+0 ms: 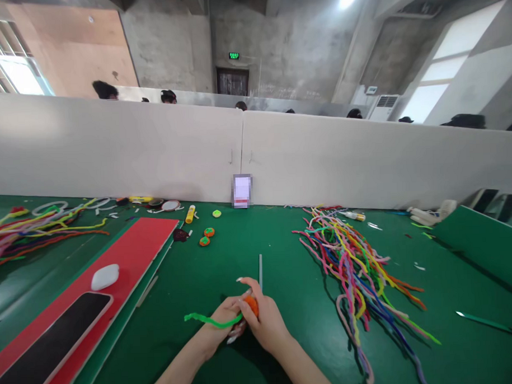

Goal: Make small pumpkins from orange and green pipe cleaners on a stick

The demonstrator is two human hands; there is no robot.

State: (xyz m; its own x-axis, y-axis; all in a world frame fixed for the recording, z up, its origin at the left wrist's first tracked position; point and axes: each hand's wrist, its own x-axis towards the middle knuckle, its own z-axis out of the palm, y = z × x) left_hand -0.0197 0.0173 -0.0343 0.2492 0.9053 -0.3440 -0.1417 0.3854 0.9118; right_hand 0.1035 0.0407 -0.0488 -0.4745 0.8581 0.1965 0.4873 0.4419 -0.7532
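A long pale partition [111,146] spans the frame behind a green table [195,362]. At lower left lies a red board [148,235], bearing a dark phone [55,342] and, just above it, a white case [105,277]. Right of centre spreads a loose pile [346,256] of many-coloured fuzzy stems. At lower centre are my hands, close together. My right hand [266,320] is nearly closed, fingers and thumb bent about an orange ball [251,306]. My left hand [227,316] lies against it; its fingers are partly hidden, and I cannot tell how far they are closed. A green stem [214,323] extends leftward from between my hands, across the left one. Just above my hands lies a narrow grey strip [261,270]. Left of centre, farther up, stands a yellow glue tube [190,214]; below and right of it are two small orange discs [206,237] with green centres.
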